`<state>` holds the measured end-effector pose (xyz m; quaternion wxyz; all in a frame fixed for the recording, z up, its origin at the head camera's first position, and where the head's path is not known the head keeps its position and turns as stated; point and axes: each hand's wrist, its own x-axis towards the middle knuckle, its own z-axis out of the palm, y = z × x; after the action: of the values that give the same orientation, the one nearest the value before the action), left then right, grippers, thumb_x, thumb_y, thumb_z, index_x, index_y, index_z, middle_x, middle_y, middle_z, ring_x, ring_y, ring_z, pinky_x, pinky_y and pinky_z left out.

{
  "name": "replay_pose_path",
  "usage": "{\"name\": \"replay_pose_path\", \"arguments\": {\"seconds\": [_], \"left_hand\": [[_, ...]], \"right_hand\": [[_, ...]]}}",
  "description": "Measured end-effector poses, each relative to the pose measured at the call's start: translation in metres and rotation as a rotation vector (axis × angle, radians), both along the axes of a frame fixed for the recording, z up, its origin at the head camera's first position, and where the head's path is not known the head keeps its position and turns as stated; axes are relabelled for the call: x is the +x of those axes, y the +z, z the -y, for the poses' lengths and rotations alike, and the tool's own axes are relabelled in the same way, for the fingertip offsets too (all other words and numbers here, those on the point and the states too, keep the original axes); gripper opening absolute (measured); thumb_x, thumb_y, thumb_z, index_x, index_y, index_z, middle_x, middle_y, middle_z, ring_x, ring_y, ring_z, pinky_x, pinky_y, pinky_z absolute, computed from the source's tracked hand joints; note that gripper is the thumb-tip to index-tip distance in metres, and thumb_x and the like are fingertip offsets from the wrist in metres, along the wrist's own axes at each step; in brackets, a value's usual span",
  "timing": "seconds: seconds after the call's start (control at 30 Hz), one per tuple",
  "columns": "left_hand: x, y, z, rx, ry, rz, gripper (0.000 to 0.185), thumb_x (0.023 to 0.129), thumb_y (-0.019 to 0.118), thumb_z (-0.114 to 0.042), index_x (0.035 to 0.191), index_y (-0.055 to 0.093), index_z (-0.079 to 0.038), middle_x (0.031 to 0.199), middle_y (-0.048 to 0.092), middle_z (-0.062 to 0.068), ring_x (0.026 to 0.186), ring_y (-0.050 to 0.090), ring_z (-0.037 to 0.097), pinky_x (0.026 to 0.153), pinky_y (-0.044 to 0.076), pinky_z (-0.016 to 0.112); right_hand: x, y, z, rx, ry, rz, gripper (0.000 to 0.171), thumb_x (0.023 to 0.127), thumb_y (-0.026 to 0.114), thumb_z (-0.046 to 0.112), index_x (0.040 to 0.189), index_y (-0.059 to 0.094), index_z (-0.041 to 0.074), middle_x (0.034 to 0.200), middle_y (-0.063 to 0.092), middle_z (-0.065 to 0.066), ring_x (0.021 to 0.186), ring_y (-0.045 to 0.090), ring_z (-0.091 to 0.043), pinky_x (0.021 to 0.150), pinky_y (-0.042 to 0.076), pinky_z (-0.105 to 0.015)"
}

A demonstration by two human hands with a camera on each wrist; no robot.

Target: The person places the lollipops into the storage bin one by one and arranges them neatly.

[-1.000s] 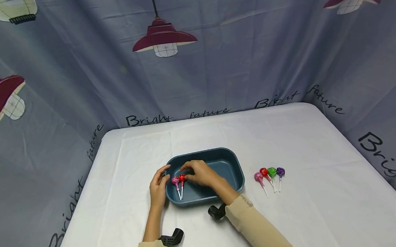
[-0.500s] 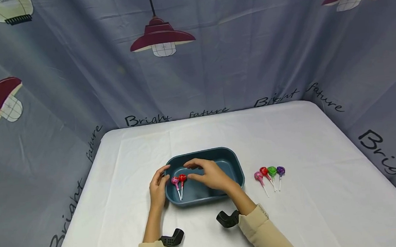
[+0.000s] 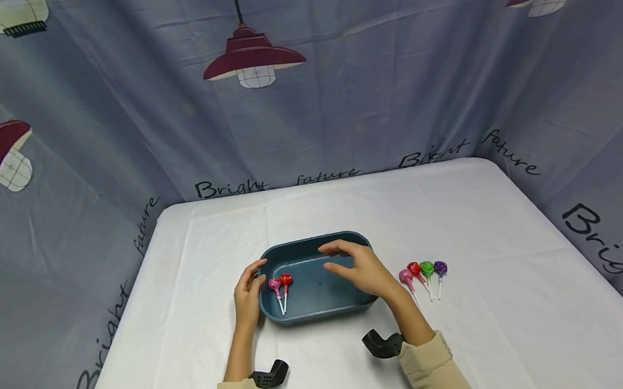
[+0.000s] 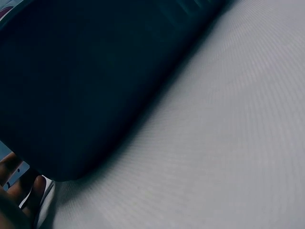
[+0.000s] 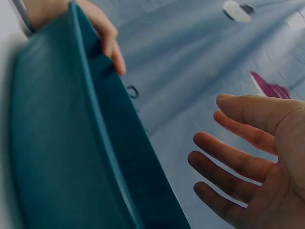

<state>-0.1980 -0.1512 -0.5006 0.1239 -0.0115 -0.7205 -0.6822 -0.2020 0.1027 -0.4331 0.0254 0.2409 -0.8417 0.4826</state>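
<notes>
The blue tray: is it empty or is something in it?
Not empty. The blue tray holds two lollipops, pink and red, at its left end.

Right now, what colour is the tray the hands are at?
Dark teal-blue tray, clearest in the head view.

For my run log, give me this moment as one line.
left hand holds tray | right hand open, above tray | two lollipops inside | four lollipops on table

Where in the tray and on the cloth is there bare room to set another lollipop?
Free: tray floor right of its two lollipops, under the right hand; cloth beyond the tray. Crowded: four lollipops beside the tray's right wall; left hand on its left rim.
</notes>
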Motion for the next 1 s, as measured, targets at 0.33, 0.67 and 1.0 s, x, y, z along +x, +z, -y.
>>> {"name": "replay_pose_path", "arguments": {"seconds": [0.33,0.67,1.0], "left_hand": [[-0.013,-0.028,0.006,0.014,0.011,-0.029,0.03,0.091,0.05,0.001,0.118,0.061,-0.003,0.124,0.055,0.013,0.115,0.048,0.021,0.091,0.036,0.015],[-0.014,-0.033,0.006,0.005,0.021,-0.048,0.029,0.09,0.051,-0.001,0.116,0.062,-0.008,0.121,0.057,0.008,0.112,0.05,0.016,0.091,0.038,0.017],[-0.015,-0.031,0.007,0.004,0.018,-0.051,0.029,0.091,0.05,-0.002,0.118,0.06,-0.003,0.123,0.056,0.012,0.116,0.048,0.022,0.092,0.035,0.016]], "right_hand": [[0.001,-0.004,-0.048,-0.077,-0.139,0.01,0.034,0.087,0.064,0.023,0.119,0.059,0.011,0.116,0.061,-0.003,0.107,0.055,-0.022,0.09,0.041,-0.047],[0.003,-0.014,-0.092,-0.097,-0.306,-0.037,0.032,0.088,0.062,0.019,0.117,0.06,0.005,0.113,0.062,-0.011,0.103,0.056,-0.026,0.087,0.041,-0.048],[-0.033,-0.098,-0.15,-0.005,-0.442,-0.109,0.035,0.086,0.063,0.035,0.12,0.06,0.023,0.115,0.062,0.004,0.104,0.056,-0.014,0.086,0.042,-0.031]]}}
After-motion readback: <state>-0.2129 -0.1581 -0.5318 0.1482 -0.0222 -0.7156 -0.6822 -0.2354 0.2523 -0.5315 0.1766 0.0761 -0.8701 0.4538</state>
